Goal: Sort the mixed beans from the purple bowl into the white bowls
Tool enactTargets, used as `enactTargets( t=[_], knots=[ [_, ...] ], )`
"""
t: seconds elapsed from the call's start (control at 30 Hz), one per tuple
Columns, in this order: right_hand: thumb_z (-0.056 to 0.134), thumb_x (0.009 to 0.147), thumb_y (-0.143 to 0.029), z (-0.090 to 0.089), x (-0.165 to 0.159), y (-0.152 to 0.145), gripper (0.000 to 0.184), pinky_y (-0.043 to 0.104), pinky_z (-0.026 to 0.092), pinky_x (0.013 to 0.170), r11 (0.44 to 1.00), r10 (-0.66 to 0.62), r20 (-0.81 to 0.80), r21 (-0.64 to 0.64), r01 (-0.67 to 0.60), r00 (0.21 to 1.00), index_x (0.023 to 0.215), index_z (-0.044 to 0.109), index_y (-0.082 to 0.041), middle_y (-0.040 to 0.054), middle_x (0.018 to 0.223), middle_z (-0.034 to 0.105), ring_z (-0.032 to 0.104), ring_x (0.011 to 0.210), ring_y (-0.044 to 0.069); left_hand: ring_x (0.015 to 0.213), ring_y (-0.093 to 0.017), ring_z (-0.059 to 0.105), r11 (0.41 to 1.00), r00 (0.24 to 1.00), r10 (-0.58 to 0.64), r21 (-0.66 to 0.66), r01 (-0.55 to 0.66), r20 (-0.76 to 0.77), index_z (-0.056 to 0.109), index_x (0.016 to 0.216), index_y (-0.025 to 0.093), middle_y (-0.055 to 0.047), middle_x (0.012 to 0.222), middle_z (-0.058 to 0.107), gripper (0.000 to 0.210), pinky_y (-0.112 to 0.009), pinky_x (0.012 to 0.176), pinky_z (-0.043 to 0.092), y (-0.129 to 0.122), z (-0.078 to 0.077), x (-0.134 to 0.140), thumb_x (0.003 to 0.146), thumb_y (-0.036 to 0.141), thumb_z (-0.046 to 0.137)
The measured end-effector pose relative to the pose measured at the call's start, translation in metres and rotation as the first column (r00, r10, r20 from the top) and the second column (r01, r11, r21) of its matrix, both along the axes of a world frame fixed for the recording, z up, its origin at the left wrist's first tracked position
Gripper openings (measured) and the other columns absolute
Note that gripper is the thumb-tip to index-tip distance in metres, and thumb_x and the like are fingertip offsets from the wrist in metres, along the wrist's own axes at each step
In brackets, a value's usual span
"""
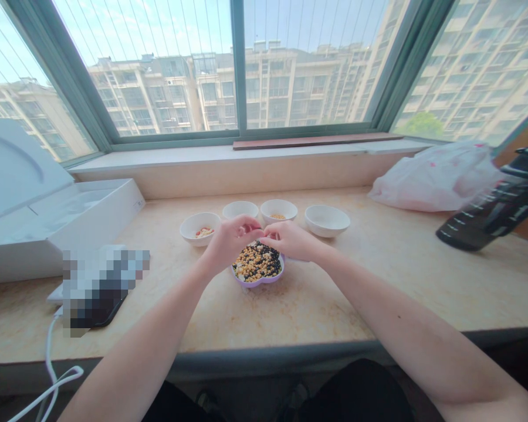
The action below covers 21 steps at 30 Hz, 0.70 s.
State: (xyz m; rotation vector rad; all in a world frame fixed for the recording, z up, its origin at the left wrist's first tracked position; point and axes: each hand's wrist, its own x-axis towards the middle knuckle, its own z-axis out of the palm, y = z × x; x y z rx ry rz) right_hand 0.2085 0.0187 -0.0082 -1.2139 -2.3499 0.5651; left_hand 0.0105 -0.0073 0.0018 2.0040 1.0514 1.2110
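My left hand (229, 241) and my right hand (294, 240) meet fingertip to fingertip over a purple-rimmed bowl (260, 283). Both are closed in a pinch; what sits between the fingers is too small to make out, though a dark reddish bit shows there. Black and yellow beans (257, 264) with some pale pieces fill the purple bowl. Behind it stands a row of white bowls: the left one (187, 230) holds reddish and pale pieces, another (286, 205) holds yellow beans. In the rightmost bowl (328, 225) no contents show. My left hand partly hides one more bowl (235, 207).
An open white box (101, 205) stands at the left, with a blurred dark phone-like object (99, 302) and a white cable (50, 351) in front. At the right are a plastic bag (435, 179) and a leaning dark bottle (488, 208). Windows rise behind the counter.
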Motion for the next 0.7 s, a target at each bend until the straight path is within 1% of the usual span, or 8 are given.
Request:
enactTargets(
  t=[0.07, 0.13, 0.23, 0.3, 0.4, 0.5, 0.63, 0.7],
  knots=[
    [0.057, 0.094, -0.036, -0.001, 0.000, 0.001, 0.029, 0.028, 0.034, 0.058, 1.000, 0.003, 0.014, 0.013, -0.003, 1.000, 0.080, 0.074, -0.017, 0.0039, 0.075, 0.072, 0.058, 0.065, 0.014, 0.078, -0.016, 0.060, 0.989, 0.986, 0.067, 0.138, -0.046, -0.155, 0.069, 0.084, 0.020, -0.002, 0.082, 0.070, 0.011, -0.031, 0.079, 0.046, -0.001, -0.002, 0.000, 0.086, 0.031, 0.067],
    [0.057, 0.094, -0.036, -0.002, 0.000, 0.002, 0.029, 0.027, 0.034, 0.058, 1.000, 0.010, 0.023, 0.022, -0.011, 1.000, 0.080, 0.074, -0.017, 0.0037, 0.075, 0.072, 0.058, 0.065, 0.013, 0.080, -0.017, 0.062, 0.979, 0.970, 0.085, 0.199, -0.039, -0.228, 0.070, 0.085, 0.021, -0.002, 0.086, 0.071, 0.007, -0.031, 0.082, 0.047, -0.001, -0.003, 0.000, 0.087, 0.026, 0.066],
    [0.056, 0.094, -0.036, -0.002, 0.000, 0.002, 0.029, 0.027, 0.035, 0.059, 0.999, 0.014, 0.024, 0.031, -0.015, 1.000, 0.080, 0.074, -0.017, 0.0042, 0.077, 0.073, 0.059, 0.067, 0.014, 0.082, -0.017, 0.064, 0.977, 0.956, 0.081, 0.213, -0.020, -0.281, 0.070, 0.087, 0.020, -0.003, 0.091, 0.073, 0.007, -0.032, 0.084, 0.048, 0.000, -0.005, -0.001, 0.089, 0.024, 0.065],
    [0.057, 0.094, -0.035, -0.001, 0.000, 0.002, 0.028, 0.027, 0.036, 0.059, 1.000, 0.008, 0.018, 0.029, -0.008, 1.000, 0.081, 0.074, -0.017, 0.0044, 0.079, 0.075, 0.060, 0.067, 0.014, 0.083, -0.018, 0.065, 0.977, 0.948, 0.102, 0.211, -0.038, -0.302, 0.070, 0.088, 0.020, -0.003, 0.091, 0.073, 0.009, -0.033, 0.085, 0.048, 0.001, -0.007, -0.002, 0.091, 0.025, 0.063],
    [0.057, 0.094, -0.035, 0.000, 0.000, 0.001, 0.027, 0.028, 0.039, 0.061, 1.000, 0.000, 0.010, 0.015, 0.000, 1.000, 0.085, 0.076, -0.018, 0.0046, 0.082, 0.076, 0.062, 0.069, 0.015, 0.084, -0.019, 0.066, 0.971, 0.935, 0.174, 0.210, -0.111, -0.308, 0.071, 0.091, 0.021, -0.003, 0.091, 0.073, 0.012, -0.034, 0.085, 0.049, 0.007, -0.008, -0.004, 0.092, 0.028, 0.061],
    [0.058, 0.094, -0.034, 0.001, -0.001, 0.001, 0.025, 0.028, 0.041, 0.062, 1.000, 0.000, 0.022, 0.017, -0.001, 1.000, 0.088, 0.077, -0.018, 0.0051, 0.085, 0.077, 0.064, 0.071, 0.016, 0.087, -0.020, 0.067, 0.947, 0.910, 0.286, 0.235, -0.220, -0.300, 0.071, 0.093, 0.021, -0.004, 0.092, 0.073, 0.014, -0.035, 0.087, 0.049, 0.017, -0.008, -0.009, 0.093, 0.028, 0.059],
    [0.059, 0.094, -0.034, 0.000, -0.001, 0.003, 0.024, 0.028, 0.040, 0.061, 1.000, -0.005, 0.044, 0.025, 0.004, 0.999, 0.090, 0.077, -0.019, 0.0056, 0.086, 0.078, 0.066, 0.072, 0.017, 0.092, -0.023, 0.067, 0.899, 0.854, 0.418, 0.275, -0.340, -0.310, 0.071, 0.096, 0.020, -0.007, 0.095, 0.074, 0.017, -0.037, 0.088, 0.048, 0.038, -0.009, -0.013, 0.094, 0.026, 0.056],
    [0.059, 0.094, -0.034, 0.000, -0.001, 0.003, 0.024, 0.028, 0.040, 0.061, 1.000, -0.009, 0.042, 0.027, 0.008, 0.999, 0.090, 0.077, -0.020, 0.0053, 0.086, 0.078, 0.066, 0.072, 0.017, 0.095, -0.024, 0.067, 0.887, 0.818, 0.447, 0.300, -0.352, -0.362, 0.071, 0.096, 0.020, -0.008, 0.098, 0.075, 0.017, -0.038, 0.090, 0.046, 0.048, -0.011, -0.014, 0.094, 0.025, 0.055]
  ],
)
